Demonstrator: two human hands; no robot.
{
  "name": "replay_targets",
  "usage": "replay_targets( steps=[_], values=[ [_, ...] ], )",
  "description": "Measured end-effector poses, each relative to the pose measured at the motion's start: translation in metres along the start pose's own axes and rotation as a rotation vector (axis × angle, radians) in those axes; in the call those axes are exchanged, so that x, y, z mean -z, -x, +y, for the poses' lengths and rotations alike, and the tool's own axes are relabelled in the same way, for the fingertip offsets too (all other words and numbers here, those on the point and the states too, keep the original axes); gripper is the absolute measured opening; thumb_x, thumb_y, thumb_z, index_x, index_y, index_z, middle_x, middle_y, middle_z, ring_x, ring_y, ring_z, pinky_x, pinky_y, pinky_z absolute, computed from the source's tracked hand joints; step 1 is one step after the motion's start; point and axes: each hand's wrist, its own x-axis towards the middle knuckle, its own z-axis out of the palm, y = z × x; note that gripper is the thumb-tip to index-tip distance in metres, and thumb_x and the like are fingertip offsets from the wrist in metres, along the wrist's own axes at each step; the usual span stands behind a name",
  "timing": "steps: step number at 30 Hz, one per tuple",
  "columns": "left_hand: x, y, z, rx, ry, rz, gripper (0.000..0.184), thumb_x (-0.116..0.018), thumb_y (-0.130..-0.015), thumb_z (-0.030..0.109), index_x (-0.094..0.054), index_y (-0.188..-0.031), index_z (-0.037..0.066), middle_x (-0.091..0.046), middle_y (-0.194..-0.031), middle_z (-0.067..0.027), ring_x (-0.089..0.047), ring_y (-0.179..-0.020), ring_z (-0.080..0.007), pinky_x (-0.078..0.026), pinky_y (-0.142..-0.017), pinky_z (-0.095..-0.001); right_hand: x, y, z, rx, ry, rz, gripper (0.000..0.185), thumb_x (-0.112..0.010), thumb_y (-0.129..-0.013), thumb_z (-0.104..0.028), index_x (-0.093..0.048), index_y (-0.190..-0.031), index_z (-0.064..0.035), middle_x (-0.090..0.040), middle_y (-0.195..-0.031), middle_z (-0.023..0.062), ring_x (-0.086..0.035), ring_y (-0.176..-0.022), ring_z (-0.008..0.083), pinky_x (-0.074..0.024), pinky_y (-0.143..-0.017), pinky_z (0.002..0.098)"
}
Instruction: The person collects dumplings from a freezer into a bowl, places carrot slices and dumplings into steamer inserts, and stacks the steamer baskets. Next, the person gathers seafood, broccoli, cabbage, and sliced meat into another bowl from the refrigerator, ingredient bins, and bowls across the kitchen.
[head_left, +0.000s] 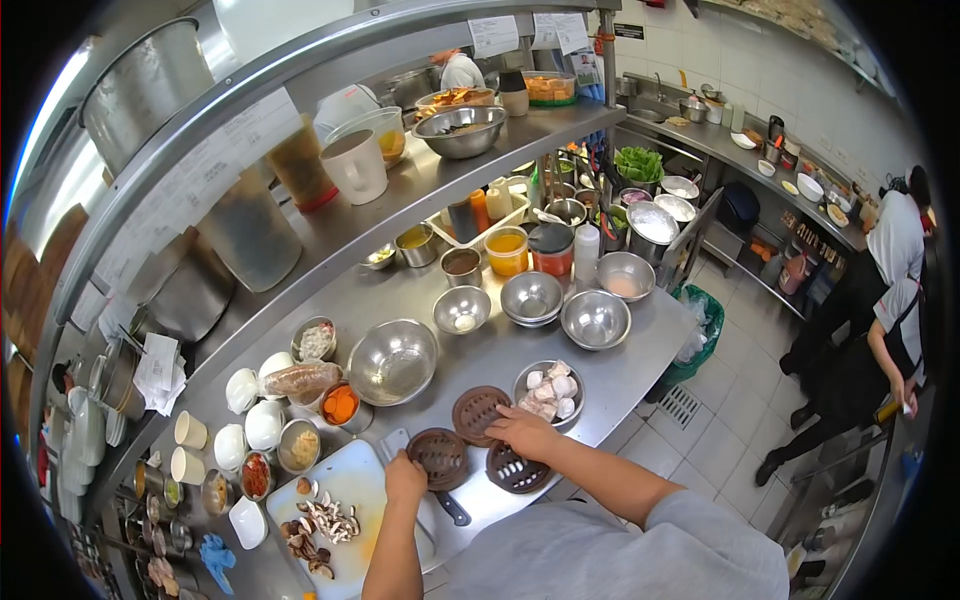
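Three round brown slotted dishes lie close together at the front of the steel counter. My left hand (405, 478) is at the left edge of the left brown dish (438, 458), its fingers closed on the rim. Over the right edge of the upper brown dish (480, 414) spreads my right hand (524, 434), fingers apart. The third brown dish (517, 468) sits just below that hand. A dark-handled knife (453, 508) lies by the left dish. Behind my right hand is a metal bowl of pale chunks (549, 392). The cutting board (350, 480) holds sliced mushrooms (330, 520).
Empty metal bowls (596, 320) and sauce containers (506, 250) stand at the back. A shelf (450, 170) overhangs the counter. White bundles (265, 425) line the left. A green-lined bin (700, 330) is beyond the counter; two people (895, 240) stand at the far right.
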Motion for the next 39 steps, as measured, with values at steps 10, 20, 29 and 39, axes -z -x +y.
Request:
replay_targets(
  steps=[10,20,29,39],
  values=[
    [0.136,-0.022,0.159,-0.695,0.511,0.203,0.044,-0.078,-0.095,0.02,-0.07,-0.134,0.001,-0.074,-0.117,-0.0164,-0.072,-0.105,-0.0327,-0.057,-0.088,-0.0418,0.019,0.102,-0.009,-0.084,-0.218,0.797,0.056,-0.084,-0.089,-0.029,-0.068,-0.14,-0.0158,-0.055,-0.153,0.021,-0.052,-0.141,0.0446,-0.0429,-0.118,0.0548],
    [0.37,-0.109,0.493,-0.814,0.961,-0.059,0.077,-0.085,-0.091,0.032,-0.054,-0.155,0.001,-0.067,-0.136,-0.0209,-0.068,-0.11,-0.0233,-0.057,-0.09,-0.035,-0.082,0.267,0.026,-0.751,-0.328,0.663,0.051,-0.083,-0.089,-0.024,-0.07,-0.137,-0.0138,-0.049,-0.157,0.0261,-0.05,-0.141,0.0477,-0.0445,-0.116,0.0533],
    [0.343,-0.113,0.423,-0.858,1.097,0.852,0.031,-0.083,-0.095,0.016,-0.073,-0.119,-0.001,-0.072,-0.11,-0.0071,-0.067,-0.085,-0.0144,-0.059,-0.076,-0.0286,-0.258,0.409,0.041,-1.303,-0.503,-0.081,0.057,-0.073,-0.094,-0.047,-0.073,-0.136,-0.0084,-0.051,-0.157,0.0294,-0.052,-0.143,0.0452,-0.0449,-0.118,0.0505],
    [0.402,-0.106,0.311,-0.69,1.434,0.999,0.023,-0.077,-0.097,0.002,-0.065,-0.115,-0.006,-0.067,-0.109,-0.0107,-0.071,-0.091,-0.0188,-0.067,-0.074,-0.0291,-0.332,0.454,0.1,-1.042,-0.494,-0.637,0.071,-0.047,-0.105,-0.061,-0.068,-0.141,-0.0037,-0.06,-0.154,0.0199,-0.053,-0.147,0.0363,-0.0396,-0.123,0.044]
  ],
)
